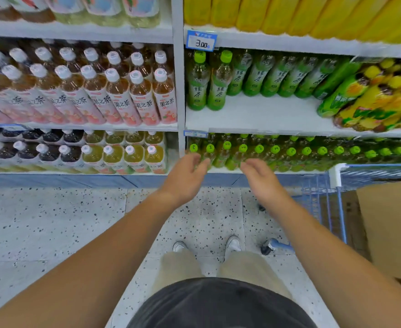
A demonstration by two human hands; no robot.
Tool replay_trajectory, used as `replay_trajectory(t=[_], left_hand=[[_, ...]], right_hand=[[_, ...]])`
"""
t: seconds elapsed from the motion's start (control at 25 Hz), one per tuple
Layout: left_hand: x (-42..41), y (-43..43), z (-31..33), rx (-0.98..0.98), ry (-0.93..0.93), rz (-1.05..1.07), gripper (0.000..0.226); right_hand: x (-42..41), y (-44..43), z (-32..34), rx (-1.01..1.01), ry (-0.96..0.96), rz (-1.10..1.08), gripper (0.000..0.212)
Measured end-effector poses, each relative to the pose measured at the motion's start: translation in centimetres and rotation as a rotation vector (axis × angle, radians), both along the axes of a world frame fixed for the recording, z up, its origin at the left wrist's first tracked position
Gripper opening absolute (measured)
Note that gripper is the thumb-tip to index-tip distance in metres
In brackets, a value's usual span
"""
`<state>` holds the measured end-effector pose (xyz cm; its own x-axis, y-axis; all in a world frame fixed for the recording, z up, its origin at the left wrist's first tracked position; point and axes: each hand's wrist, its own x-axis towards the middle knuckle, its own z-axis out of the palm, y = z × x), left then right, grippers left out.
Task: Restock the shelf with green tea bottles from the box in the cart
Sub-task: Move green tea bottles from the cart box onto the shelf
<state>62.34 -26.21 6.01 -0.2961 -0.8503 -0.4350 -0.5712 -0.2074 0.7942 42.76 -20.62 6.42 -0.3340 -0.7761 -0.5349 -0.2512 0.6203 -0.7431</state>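
Head camera looks down past my two bare arms at a drinks aisle. My left hand (185, 177) is stretched forward with the fingers loosely spread and a little curled, holding nothing; its fingertips show in front of the green caps on the lowest shelf. My right hand (261, 177) is just beside it, also empty, fingers relaxed and bent, palm turned toward the left hand. The two hands are near each other but apart.

Green tea bottles (207, 82) stand on the middle shelf (261, 114) of the right bay — two upright at the front left, with a row further back leaning in this wide view. Most of that shelf's front is bare white board. A blue price tag (201, 41) reading 3.00 hangs on the shelf edge above them. To the right on the same shelf sit yellow-and-green bottles (372, 98), blurred. Below, the lowest shelf is packed with green-capped bottles (275, 151).

In the left bay, white-capped bottles with pink labels (100, 91) fill the middle shelf, with dark and yellowish bottles (76, 152) beneath.

At the right edge is the blue cart (332, 202), with a brown cardboard box (393, 230) in it; I cannot tell what the box contains from here. My white shoes (206, 245) stand on the speckled floor (53, 221).
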Motion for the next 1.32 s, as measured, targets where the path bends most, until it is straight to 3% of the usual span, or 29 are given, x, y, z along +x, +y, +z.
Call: replay_trajectory(t=[0.24,0.6,0.96,1.32], left_hand=[[-3.0,2.7,1.8,-0.019,-0.044,-0.290,0.058],[-12.0,11.2,5.4,0.039,0.077,-0.289,0.064],[-29.7,26.8,7.8,0.108,0.099,-0.354,0.059],[-43.8,35.0,7.6,0.236,0.109,-0.434,0.061]], right_hand=[[-1.5,7.6,3.4,0.043,-0.017,-0.181,0.055],[-11.2,19.1,6.2,-0.011,-0.007,-0.258,0.052],[-26.3,35.7,7.0,-0.055,0.040,-0.402,0.061],[-38.7,44.8,7.1,-0.024,0.019,-0.538,0.048]])
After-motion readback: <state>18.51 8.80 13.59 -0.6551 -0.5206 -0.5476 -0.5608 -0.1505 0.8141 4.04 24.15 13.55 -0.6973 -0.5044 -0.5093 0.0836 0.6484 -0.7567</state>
